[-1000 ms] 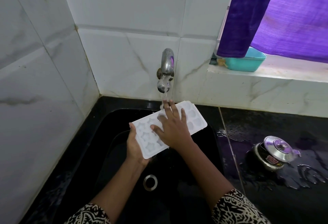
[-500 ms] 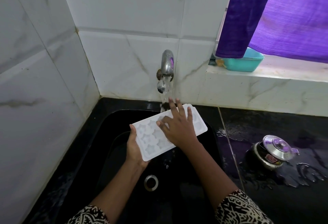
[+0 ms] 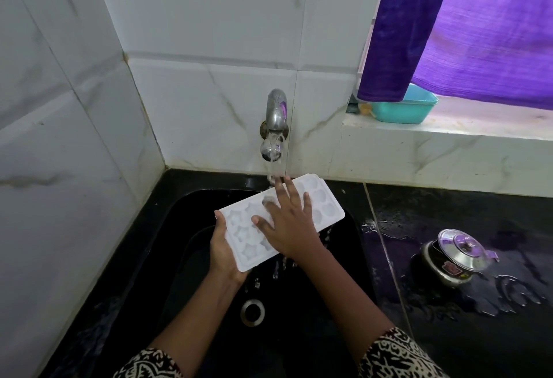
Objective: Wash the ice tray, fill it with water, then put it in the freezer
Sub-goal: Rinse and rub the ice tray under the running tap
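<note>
The ice tray [image 3: 317,202] is a white plastic piece with star and round cups, and you hold it over the black sink [image 3: 167,246], its far end under the running water of the tap [image 3: 276,114]. It looks light and rather stiff, but I judge it can twist a little when only one end carries it. It is wet now, so the smooth rim is probably slippery. Your left hand [image 3: 223,249] grasps the near short end, with the palm under it and the thumb on the rim; this grip is clenched on the tray. Your right hand [image 3: 291,222] lies flat and released on the cups, fingers spread, rubbing and not gripping. When the cups are full, the tray will be heavier and will spill easily, so take it by both short ends and keep it level. On the wet surface at the right stands a small steel pot [image 3: 456,256] with its lid, well apart from the sink.
</note>
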Demonstrator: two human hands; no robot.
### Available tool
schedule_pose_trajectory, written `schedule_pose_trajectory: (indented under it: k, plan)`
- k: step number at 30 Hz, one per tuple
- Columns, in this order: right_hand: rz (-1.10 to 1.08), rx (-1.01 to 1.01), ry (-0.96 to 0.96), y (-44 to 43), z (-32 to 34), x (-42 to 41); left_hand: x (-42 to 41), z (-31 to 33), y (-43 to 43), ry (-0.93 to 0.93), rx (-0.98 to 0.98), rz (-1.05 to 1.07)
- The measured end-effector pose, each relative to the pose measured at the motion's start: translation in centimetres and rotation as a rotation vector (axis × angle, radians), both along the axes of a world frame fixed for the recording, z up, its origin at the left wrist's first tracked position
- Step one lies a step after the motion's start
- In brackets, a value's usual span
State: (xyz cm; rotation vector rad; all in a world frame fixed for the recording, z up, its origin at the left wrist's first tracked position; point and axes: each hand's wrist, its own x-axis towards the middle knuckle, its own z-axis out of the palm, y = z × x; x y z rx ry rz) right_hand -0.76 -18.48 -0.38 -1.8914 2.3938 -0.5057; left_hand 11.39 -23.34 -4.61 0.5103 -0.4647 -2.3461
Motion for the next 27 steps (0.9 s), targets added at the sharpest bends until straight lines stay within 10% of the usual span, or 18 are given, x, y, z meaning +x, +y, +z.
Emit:
schedule_pose_trajectory:
  k: [27]
  plan:
    - [-0.046,0.004,0.077,0.4,1.8,-1.1,-0.7,0.5,0.9,0.042,-0.028,0.003]
